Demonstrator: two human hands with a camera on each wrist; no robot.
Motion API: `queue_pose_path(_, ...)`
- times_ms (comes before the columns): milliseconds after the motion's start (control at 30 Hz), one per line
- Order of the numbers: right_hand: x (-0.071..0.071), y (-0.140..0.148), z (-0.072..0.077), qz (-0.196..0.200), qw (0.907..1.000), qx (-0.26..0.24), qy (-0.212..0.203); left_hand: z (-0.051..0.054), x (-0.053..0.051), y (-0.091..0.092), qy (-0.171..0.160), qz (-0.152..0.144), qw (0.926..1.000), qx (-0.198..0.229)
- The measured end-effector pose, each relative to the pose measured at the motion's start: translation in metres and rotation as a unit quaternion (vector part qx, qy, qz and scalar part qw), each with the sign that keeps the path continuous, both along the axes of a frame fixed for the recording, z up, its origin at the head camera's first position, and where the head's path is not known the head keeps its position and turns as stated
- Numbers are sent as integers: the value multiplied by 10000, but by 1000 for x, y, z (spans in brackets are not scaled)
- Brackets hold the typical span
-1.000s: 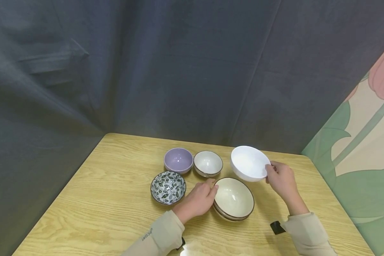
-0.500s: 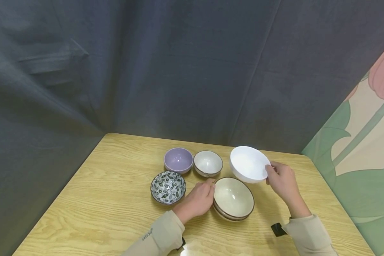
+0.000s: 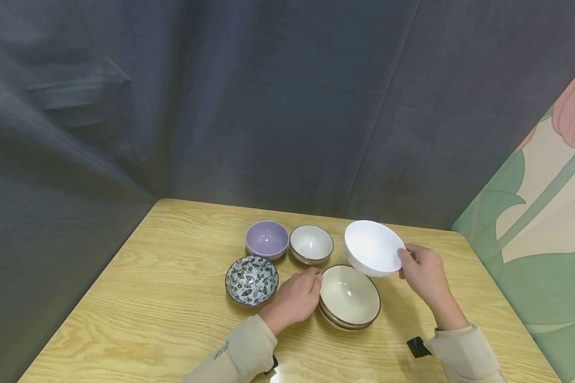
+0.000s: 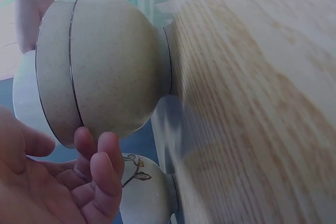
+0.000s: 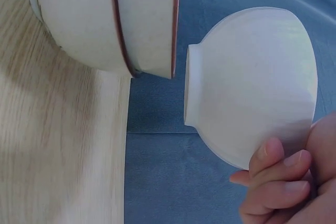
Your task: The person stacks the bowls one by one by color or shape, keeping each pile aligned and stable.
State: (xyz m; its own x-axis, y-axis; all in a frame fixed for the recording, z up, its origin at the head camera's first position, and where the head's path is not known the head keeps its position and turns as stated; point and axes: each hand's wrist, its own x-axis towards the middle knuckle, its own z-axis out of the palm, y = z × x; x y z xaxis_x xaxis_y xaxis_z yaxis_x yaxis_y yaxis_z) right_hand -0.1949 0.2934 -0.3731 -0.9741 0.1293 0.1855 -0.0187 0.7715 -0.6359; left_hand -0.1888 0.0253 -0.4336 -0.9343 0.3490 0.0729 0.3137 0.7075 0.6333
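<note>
Two cream bowls (image 3: 350,295) with brown rims stand nested on the table. At their left side is my left hand (image 3: 294,298), thumb and fingers holding the rim; in the left wrist view its fingertips (image 4: 84,140) touch the outer wall. My right hand (image 3: 424,271) pinches the right rim of a white bowl (image 3: 371,247), which is tilted and held in the air behind the cream stack. The right wrist view shows the white bowl's foot and outer wall (image 5: 257,82), apart from the cream bowls (image 5: 147,19).
A purple bowl (image 3: 267,239) and a small white bowl with a dark rim (image 3: 311,243) stand side by side at the back. A leaf-patterned bowl (image 3: 252,281) sits left of my left hand. The wooden table (image 3: 139,298) ends at a dark curtain (image 3: 268,106).
The white bowl in my right hand has come slightly down and toward the cream stack. The left hand's thumb has drawn back a little at the rim; the cream bowls have stayed put.
</note>
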Motion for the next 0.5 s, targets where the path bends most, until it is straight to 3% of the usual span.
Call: queue_pose_path(500, 8, -4, 6, 34, 9998, -51, -203, 0, 1, 4, -90, 112, 9998, -125)
